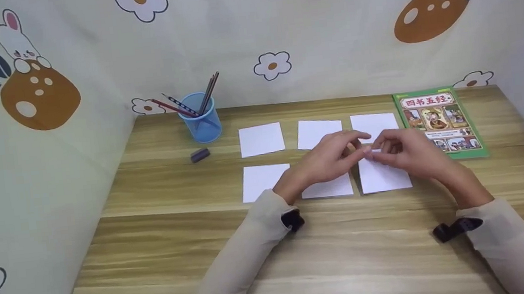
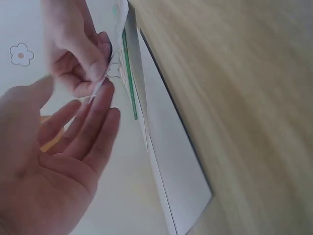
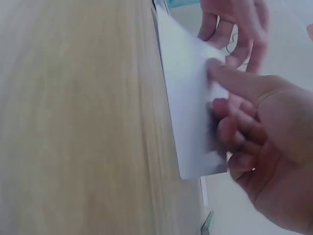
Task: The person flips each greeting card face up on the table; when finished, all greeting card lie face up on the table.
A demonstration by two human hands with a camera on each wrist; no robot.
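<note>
A: Where is the card lying, compared with the hands?

B: From where I'm standing, the right hand (image 1: 411, 153) is pinching a white card (image 1: 384, 177), the right-hand one of the front row, by its far edge. That edge is rising off the desk (image 1: 331, 251), so the card is sloping down toward the person. Its near edge is sitting low; I cannot tell whether it is touching the desk.

A: And the left hand?

B: The left hand (image 1: 329, 159) is meeting the right at that raised edge, its fingers relaxed, with gaps between them. Whether its fingertips are touching the card too, I cannot tell.

A: What shapes and textures are you seeing?

B: The card is looking thin, smooth and nearly square. Five other cards (image 1: 261, 140), also white, are lying near it, making two rows of three altogether. The desk is showing pale, streaky wood grain. A green-bordered picture book (image 1: 437, 119) is lying to the right.

A: Any containers?

B: A round blue cup (image 1: 206, 130) is standing at the back left, holding slim pencils (image 1: 210, 94), one red, one spotted, others dark, leaning different ways. A small dark block (image 1: 200, 155) is lying just in front of it.
</note>
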